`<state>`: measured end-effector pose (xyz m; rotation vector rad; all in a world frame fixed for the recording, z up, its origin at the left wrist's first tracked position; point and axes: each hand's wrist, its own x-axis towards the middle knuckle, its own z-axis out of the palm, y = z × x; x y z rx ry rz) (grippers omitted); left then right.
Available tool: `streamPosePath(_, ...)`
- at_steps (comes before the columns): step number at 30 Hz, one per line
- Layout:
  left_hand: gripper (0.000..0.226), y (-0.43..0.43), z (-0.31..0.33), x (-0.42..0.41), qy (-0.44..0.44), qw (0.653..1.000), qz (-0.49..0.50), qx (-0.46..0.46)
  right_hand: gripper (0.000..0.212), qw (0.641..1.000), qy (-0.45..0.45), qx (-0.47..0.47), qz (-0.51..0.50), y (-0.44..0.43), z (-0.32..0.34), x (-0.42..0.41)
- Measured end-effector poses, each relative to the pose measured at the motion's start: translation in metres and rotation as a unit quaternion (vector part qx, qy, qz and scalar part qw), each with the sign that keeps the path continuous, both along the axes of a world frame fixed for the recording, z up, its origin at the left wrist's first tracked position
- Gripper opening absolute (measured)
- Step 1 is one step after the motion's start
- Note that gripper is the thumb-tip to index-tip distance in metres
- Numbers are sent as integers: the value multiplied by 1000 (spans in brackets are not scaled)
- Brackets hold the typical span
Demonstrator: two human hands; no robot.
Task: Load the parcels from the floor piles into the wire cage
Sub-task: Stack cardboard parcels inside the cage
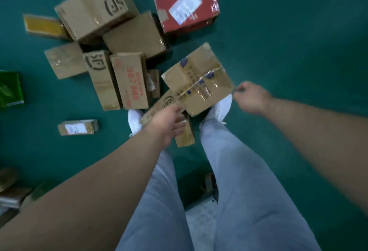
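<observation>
A brown cardboard box with blue print and clear tape sits tilted just in front of my white shoes, partly covering them. My left hand reaches to its near left edge with fingers fairly straight, over a long flat parcel. My right hand has curled fingers at the box's right corner and seems to pinch it. Behind the box lies a floor pile of brown cartons. The wire cage is not in view.
A red box with a white label lies at the far right of the pile. A yellow flat parcel, a green packet and a small labelled box lie on the green floor to the left. Blurred parcels sit bottom left.
</observation>
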<state>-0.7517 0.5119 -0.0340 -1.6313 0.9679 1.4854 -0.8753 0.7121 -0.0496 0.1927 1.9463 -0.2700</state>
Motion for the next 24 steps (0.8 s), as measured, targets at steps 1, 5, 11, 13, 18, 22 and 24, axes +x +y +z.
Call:
streamPosePath(1, 18, 6, -12, -6, -6, 1000, 2, -4, 37, 1000, 17, 5, -24, 1, -17, -11)
streamPosePath(5, 9, 11, -65, -26, -36, 998, 15, -42, 59, 998, 26, -4, -49, 2, -83, -36)
streamPosePath(11, 27, 2, -125, -33, 1, 985, 171, -34, 89, 986, -12, -81, -148, -12, -142, -22)
streamPosePath(13, 36, 4, -132, -33, 15, 979, 200, -40, 99, 968, -43, -112, -220, -20, -148, -16)
streamPosePath(18, 46, 10, -111, -33, 54, 982, 182, -7, 59, 924, -45, -127, -358, -3, -128, -16)
streamPosePath(22, 73, 13, -66, -17, 56, 983, 173, 28, 50, 877, 4, -111, -467, 16, -63, -7)
streamPosePath(24, 91, 7, -36, -3, 26, 991, 123, 52, 42, 873, 59, -78, -477, 29, -32, 10)
